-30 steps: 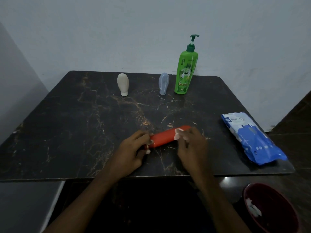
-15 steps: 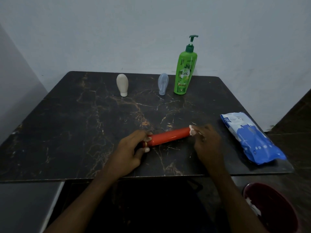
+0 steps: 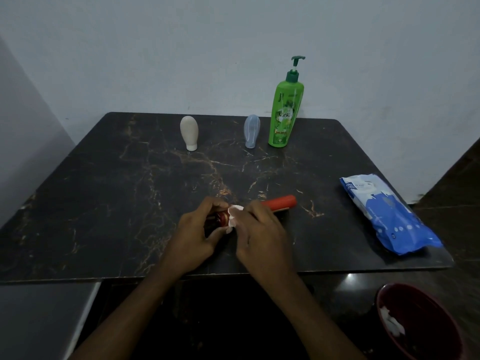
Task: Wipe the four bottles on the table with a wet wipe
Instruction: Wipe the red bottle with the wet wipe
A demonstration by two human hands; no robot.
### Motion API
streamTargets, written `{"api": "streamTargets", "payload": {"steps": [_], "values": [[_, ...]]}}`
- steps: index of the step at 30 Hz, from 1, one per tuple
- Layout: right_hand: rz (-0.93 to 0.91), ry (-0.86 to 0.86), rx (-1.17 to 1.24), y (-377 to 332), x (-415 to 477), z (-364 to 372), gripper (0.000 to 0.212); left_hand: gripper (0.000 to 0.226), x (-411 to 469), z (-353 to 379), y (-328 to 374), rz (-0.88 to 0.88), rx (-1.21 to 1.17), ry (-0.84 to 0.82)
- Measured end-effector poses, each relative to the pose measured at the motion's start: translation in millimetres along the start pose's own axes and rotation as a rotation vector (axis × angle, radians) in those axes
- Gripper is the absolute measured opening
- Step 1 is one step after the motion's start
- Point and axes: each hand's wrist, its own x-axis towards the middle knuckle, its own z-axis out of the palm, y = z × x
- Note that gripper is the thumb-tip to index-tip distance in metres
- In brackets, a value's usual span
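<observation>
A red bottle (image 3: 281,202) lies on its side near the front of the dark marble table (image 3: 109,193). My left hand (image 3: 197,232) grips its cap end. My right hand (image 3: 259,232) presses a white wet wipe (image 3: 235,215) against the bottle right beside the left hand, covering the bottle's middle. At the back stand a cream bottle (image 3: 189,136) upside down on its cap, a pale blue bottle (image 3: 252,131) likewise, and a tall green pump bottle (image 3: 285,110).
A blue and white pack of wet wipes (image 3: 387,214) lies at the table's right edge. On the floor at lower right, a dark red bin (image 3: 426,323) holds used white wipes. A wall runs close behind the table.
My right hand has slid the wipe along the red bottle from its far right end back to the cap end beside my left hand. The left hand kept its grip.
</observation>
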Motion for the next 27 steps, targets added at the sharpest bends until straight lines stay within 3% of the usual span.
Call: {"api": "streamTargets", "payload": {"steps": [6, 11, 18, 22, 27], "values": [[0.233, 0.020, -0.068, 68, 19, -27, 0.032, 0.036, 2, -1, -1, -0.027, 0.012, 0.026], [0.303, -0.156, -0.028, 100, 39, -37, 0.029, 0.031, 8, -4, -2, -0.132, -0.051, 0.123], [0.343, -0.380, -0.150, 76, 53, -32, 0.034, 0.039, 28, 1, -9, -0.362, 0.000, 0.315], [0.438, -0.302, -0.042, 56, 27, -23, 0.024, 0.025, 48, 4, -9, -0.436, 0.039, 0.334], [0.596, -0.210, 0.218, 15, -8, -12, 0.012, 0.020, 72, 13, -5, -0.440, 0.113, 0.230]]}}
